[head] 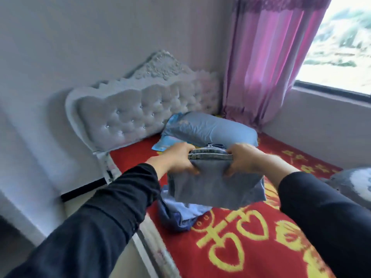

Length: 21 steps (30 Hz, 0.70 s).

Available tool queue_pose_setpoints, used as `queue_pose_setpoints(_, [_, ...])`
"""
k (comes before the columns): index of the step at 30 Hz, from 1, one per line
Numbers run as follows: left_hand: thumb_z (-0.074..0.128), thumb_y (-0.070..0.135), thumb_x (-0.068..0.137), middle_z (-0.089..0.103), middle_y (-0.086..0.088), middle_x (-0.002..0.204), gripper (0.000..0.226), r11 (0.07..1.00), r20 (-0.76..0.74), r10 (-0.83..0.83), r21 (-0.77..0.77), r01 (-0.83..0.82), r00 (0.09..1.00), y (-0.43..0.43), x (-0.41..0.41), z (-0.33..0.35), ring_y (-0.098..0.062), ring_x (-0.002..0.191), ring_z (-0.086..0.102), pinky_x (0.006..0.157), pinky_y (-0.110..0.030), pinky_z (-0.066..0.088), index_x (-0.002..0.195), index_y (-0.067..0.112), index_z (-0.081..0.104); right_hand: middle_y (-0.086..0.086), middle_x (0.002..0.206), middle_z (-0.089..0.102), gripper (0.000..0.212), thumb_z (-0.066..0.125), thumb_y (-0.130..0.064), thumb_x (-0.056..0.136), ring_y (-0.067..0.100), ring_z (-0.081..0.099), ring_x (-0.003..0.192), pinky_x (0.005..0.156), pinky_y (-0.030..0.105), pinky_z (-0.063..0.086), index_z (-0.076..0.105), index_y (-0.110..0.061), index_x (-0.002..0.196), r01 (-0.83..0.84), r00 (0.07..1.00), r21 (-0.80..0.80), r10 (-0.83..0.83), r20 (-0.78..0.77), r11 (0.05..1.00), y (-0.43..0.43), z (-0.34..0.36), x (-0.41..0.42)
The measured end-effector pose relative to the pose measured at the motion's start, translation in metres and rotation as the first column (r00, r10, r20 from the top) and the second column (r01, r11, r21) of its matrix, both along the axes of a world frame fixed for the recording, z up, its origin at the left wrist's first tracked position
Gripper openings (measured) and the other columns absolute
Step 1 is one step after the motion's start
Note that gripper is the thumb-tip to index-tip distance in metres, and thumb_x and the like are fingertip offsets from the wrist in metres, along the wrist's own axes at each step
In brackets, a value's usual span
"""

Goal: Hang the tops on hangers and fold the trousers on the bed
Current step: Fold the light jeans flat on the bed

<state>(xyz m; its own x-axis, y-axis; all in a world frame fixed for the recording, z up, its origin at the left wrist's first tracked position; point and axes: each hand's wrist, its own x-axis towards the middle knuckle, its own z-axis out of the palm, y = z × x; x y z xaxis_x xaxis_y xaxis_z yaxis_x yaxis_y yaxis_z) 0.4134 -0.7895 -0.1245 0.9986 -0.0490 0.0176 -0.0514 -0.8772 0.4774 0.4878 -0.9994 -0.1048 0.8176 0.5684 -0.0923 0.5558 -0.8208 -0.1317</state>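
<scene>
A folded pair of light blue jeans [214, 183] hangs in the air above the bed [251, 247], which has a red cover with yellow hearts. My left hand [176, 159] grips the left end of the folded top edge. On the right end my right hand [245, 159] holds the same edge, fingers curled under the denim. Beneath the jeans lies a crumpled heap of dark blue and pale blue clothing [180, 215] near the bed's left edge.
A blue pillow [208, 130] lies against the white tufted headboard [136, 113]. A grey cushion or garment [355, 185] sits at the right edge of the bed. Pink curtains [271, 57] hang beside a window [341, 41]. A white wall runs along the left.
</scene>
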Motion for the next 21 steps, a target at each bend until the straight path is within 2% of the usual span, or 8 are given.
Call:
queue_pose_setpoints(2, [0.086,0.033,0.060,0.070,-0.001,0.086,0.037,0.995,0.068,0.075,0.055,-0.079,0.995,0.037,-0.033,0.033,-0.017,0.080,0.063,0.059,-0.026,0.039,0.085,0.016,0.065,-0.006,0.066,0.054,0.037,0.085,-0.042,0.053,0.022,0.056,0.069,0.060,0.024,0.036,0.057,-0.023,0.068,-0.077,0.996,0.005,0.076,0.054,0.997,0.045,0.035,-0.020])
queue_pose_setpoints(4, [0.086,0.034,0.060,0.069,0.000,0.085,0.033,0.982,0.125,0.162,0.079,-0.172,0.979,0.079,-0.070,0.059,-0.018,0.080,0.062,0.058,-0.027,0.038,0.076,0.024,0.059,-0.004,0.070,0.057,0.039,0.085,-0.043,0.052,0.024,0.062,0.077,0.061,0.025,0.038,0.065,-0.023,0.079,-0.165,0.981,0.008,0.163,0.108,0.986,0.094,0.065,-0.041])
queue_pose_setpoints(7, [0.084,0.033,0.060,0.062,0.007,0.073,0.031,0.960,0.184,0.265,0.044,-0.277,0.947,0.148,-0.133,0.081,-0.019,0.077,0.063,0.056,-0.026,0.037,0.071,0.029,0.055,-0.004,0.072,0.060,0.043,0.084,-0.041,0.050,0.023,0.063,0.078,0.063,0.028,0.046,0.066,-0.020,0.084,-0.288,0.944,0.012,0.282,0.172,0.957,0.175,0.091,-0.078])
queue_pose_setpoints(10, [0.084,0.035,0.062,0.060,0.012,0.068,0.029,0.931,0.222,0.352,0.011,-0.364,0.909,0.216,-0.204,0.089,-0.010,0.067,0.059,0.051,-0.023,0.036,0.068,0.030,0.055,-0.001,0.076,0.062,0.044,0.084,-0.040,0.051,0.025,0.063,0.079,0.065,0.031,0.049,0.068,-0.019,0.086,-0.394,0.904,0.037,0.381,0.194,0.918,0.260,0.098,-0.123])
queue_pose_setpoints(12, [0.084,0.038,0.064,0.059,0.012,0.066,0.030,0.913,0.198,0.401,-0.011,-0.407,0.895,0.262,-0.251,0.089,-0.005,0.064,0.056,0.051,-0.020,0.038,0.064,0.030,0.055,0.001,0.079,0.064,0.042,0.084,-0.042,0.052,0.027,0.064,0.082,0.071,0.034,0.052,0.066,-0.020,0.083,-0.468,0.872,0.045,0.453,0.185,0.883,0.318,0.093,-0.156])
queue_pose_setpoints(15, [0.082,0.048,0.065,0.061,0.007,0.071,0.034,0.863,0.131,0.499,0.015,-0.505,0.856,0.337,-0.317,0.084,-0.015,0.072,0.060,0.057,-0.028,0.043,0.069,0.026,0.057,0.002,0.084,0.066,0.045,0.083,-0.047,0.053,0.028,0.064,0.086,0.074,0.034,0.052,0.067,-0.022,0.087,-0.568,0.817,0.044,0.556,0.155,0.822,0.407,0.078,-0.206])
queue_pose_setpoints(18, [0.083,0.051,0.063,0.064,0.003,0.077,0.039,0.800,0.086,0.598,-0.014,-0.599,0.797,0.404,-0.379,0.068,-0.017,0.074,0.061,0.062,-0.033,0.047,0.074,0.023,0.059,0.003,0.088,0.066,0.050,0.083,-0.052,0.056,0.028,0.064,0.088,0.073,0.033,0.050,0.065,-0.022,0.091,-0.667,0.741,0.021,0.660,0.120,0.745,0.491,0.057,-0.255])
queue_pose_setpoints(21, [0.084,0.047,0.063,0.055,0.003,0.068,0.043,0.716,0.062,0.698,-0.030,-0.698,0.713,0.463,-0.435,0.043,-0.014,0.062,0.052,0.052,-0.030,0.035,0.070,0.017,0.053,-0.004,0.081,0.062,0.040,0.081,-0.052,0.059,0.023,0.058,0.079,0.064,0.030,0.044,0.058,-0.026,0.079,-0.750,0.659,0.007,0.748,0.080,0.661,0.566,0.037,-0.300])
